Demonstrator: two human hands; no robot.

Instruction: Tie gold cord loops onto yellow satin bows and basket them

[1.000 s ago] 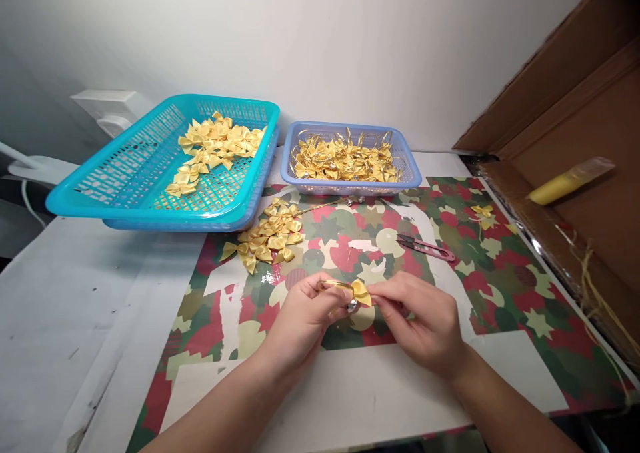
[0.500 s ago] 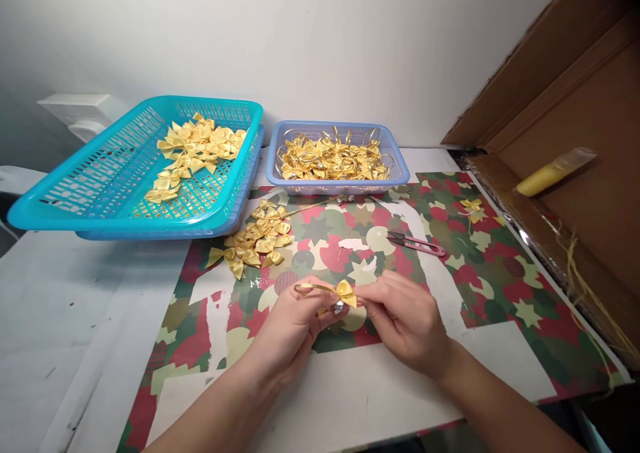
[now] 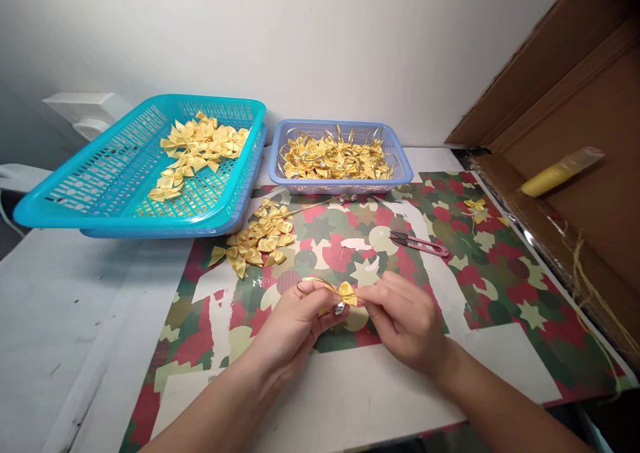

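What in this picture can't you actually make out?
All from the head view, the only one:
The silver bit under the gold bow: too small to identify.
The bow's underside: hidden by the fingers of the left hand and right hand pinching it.
The lower basket: its inside is covered by the teal basket.
The yellow tube in the cardboard box: label blurred.
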